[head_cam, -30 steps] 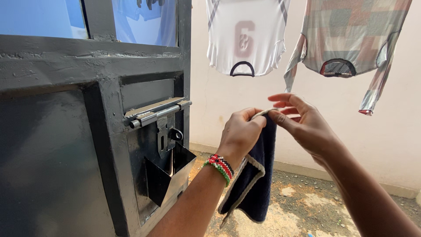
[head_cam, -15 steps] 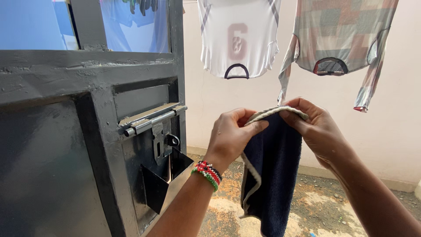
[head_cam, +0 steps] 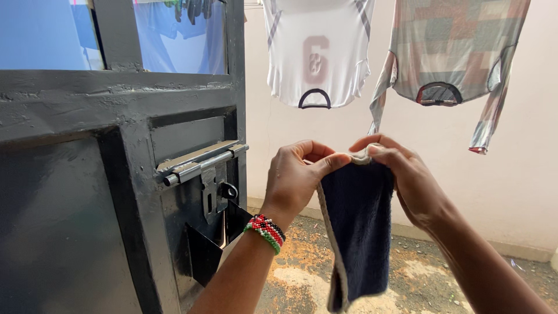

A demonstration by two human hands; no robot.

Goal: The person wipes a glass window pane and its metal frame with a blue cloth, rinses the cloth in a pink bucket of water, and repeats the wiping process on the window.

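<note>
A: What is seen nearest the camera?

B: Two bare forearms are raised from the bottom edge. A beaded bracelet (head_cam: 265,232) in red, black, white and green is worn on the left wrist. A dark navy towel (head_cam: 358,227) with a pale corded border is held up at chest height between the two hands and hangs straight down, clear of the ground.

A: How is the towel gripped?

B: Its top edge is pinched at both ends. The left hand (head_cam: 294,180) is closed on the upper left corner, thumb pressed over the pale border. The right hand (head_cam: 407,177) is closed on the upper right corner, fingers curled over the edge — each grip is a narrow pinch on the cloth. The two hands are set close together, so the top edge is slightly bunched between them.

A: And to the side?

B: A dark grey metal door (head_cam: 87,192) is seen on the left, fitted with a silver sliding bolt (head_cam: 200,163) and a small open metal box (head_cam: 212,244) below it.

A: What lies further off?

B: Rough ground (head_cam: 418,273) with sandy patches is seen below, bounded by a pale pink wall (head_cam: 523,192). Against the wall, two garments are hung upside down — a white jersey (head_cam: 317,52) with a dark collar, and beside it a long-sleeved checked top (head_cam: 453,52) in muted colours.
</note>
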